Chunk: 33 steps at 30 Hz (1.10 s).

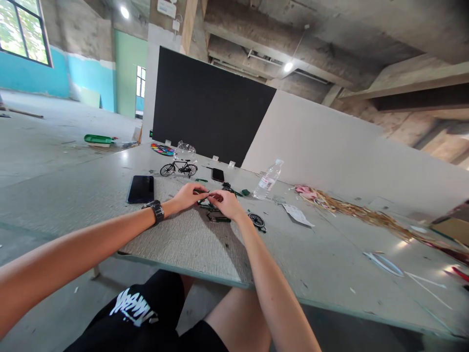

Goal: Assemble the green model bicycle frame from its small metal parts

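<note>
My left hand [188, 195], with a watch [157, 211] on its wrist, and my right hand [226, 203] meet above the table. Their fingertips are pinched close together on a dark green model bicycle part [202, 202], mostly hidden by the fingers. Under and just beyond my right hand lie more dark model parts, among them a thin black frame-like piece [219, 219]. A small spoked wheel [256, 220] rests to the right of that hand. Behind my left hand stands a black model bicycle [179, 168], upright.
A dark phone [141, 189] lies left, and a smaller dark device [217, 174] further back. A water bottle [268, 180], a paper sheet [297, 215] and a heap of wood strips [351, 215] are to the right. A black panel [208, 107] stands behind the table [176, 249].
</note>
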Available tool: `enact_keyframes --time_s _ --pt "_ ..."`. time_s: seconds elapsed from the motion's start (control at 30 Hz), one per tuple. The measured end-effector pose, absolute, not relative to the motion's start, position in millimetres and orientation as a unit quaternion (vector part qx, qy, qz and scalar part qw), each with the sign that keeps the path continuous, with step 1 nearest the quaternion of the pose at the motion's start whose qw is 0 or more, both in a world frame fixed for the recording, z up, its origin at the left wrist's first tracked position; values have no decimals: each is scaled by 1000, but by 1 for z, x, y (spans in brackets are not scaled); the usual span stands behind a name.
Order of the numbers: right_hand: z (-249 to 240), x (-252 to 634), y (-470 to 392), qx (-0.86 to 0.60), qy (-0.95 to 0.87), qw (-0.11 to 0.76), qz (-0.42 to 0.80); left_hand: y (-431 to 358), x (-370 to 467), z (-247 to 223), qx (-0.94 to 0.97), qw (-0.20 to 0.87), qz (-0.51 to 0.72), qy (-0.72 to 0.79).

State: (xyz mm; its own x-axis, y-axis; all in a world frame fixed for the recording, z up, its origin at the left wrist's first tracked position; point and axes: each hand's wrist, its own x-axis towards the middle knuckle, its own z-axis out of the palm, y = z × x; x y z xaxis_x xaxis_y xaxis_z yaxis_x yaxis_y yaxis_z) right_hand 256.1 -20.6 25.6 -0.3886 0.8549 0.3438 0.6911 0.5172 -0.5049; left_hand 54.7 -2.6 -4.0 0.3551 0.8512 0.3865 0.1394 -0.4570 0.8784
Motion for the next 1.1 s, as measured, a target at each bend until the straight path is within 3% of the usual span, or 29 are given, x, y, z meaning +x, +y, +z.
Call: enact_keyframes --time_s 0.47,1.1 --pt "30 260 -24 -482 -833 219 160 0 53 -5 777 293 431 353" --pt "34 262 -27 -486 -841 187 146 1 50 -5 812 263 389 347"
